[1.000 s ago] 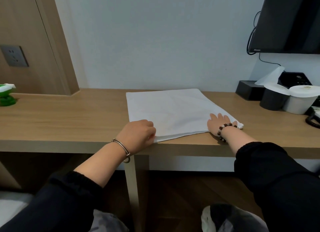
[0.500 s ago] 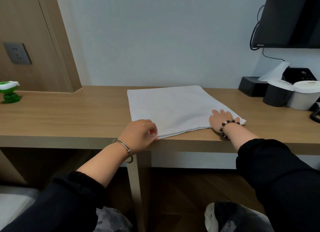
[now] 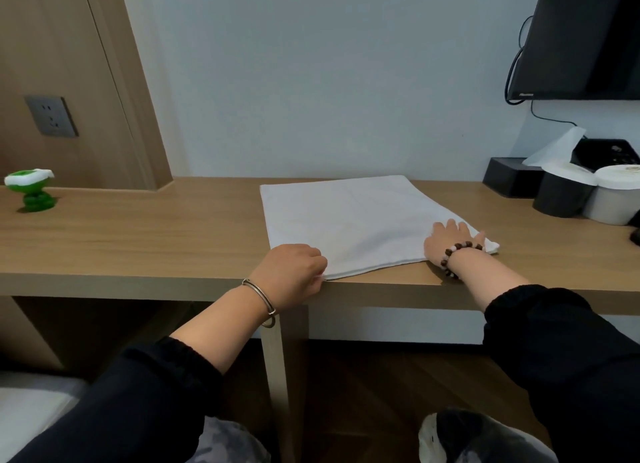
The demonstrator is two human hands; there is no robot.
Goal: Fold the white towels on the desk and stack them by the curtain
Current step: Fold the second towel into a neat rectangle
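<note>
Nearest the viewer, two black sleeves reach forward over the bench (image 3: 138,241). The left hand (image 3: 294,272), with a metal bangle (image 3: 259,298) on its wrist, sits at the front edge; its grip is clenched on the near left corner of the white towel (image 3: 353,220), fingers curled around the layered hem. The right hand (image 3: 446,242), wearing a bead bracelet (image 3: 457,254), lies flat on the near right corner, grip released, fingers straight and pressing the cloth down. The towel lies spread flat at mid-bench, its far edge close to the wall. Farther left stands a green toy (image 3: 33,192); farther right, a black cup (image 3: 561,197), a white cup (image 3: 614,199) and a tissue box (image 3: 512,180). A television (image 3: 581,36) hangs above them.
</note>
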